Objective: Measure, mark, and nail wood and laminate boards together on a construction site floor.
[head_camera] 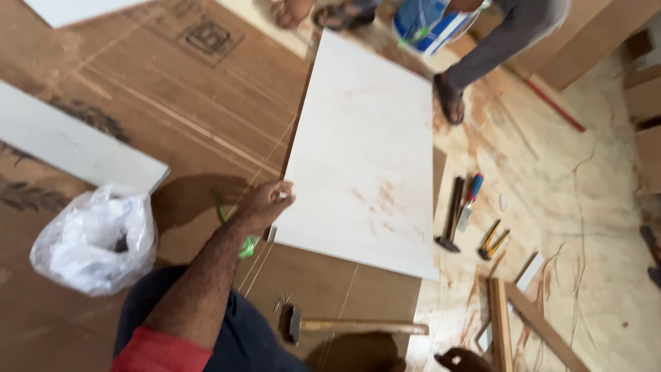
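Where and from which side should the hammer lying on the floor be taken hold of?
Grip the hammer by its wooden handle, coming down from above near the middle. It lies flat on the brown board, its dark head pointing left by the person's knee, the long bare handle running right with nothing lying over it.

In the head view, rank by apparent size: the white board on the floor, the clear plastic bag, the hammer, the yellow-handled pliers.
1. White board, largest by far.
2. Plastic bag.
3. Hammer, long but thin.
4. Yellow-handled pliers, smallest.
The left hand touches the board's edge.
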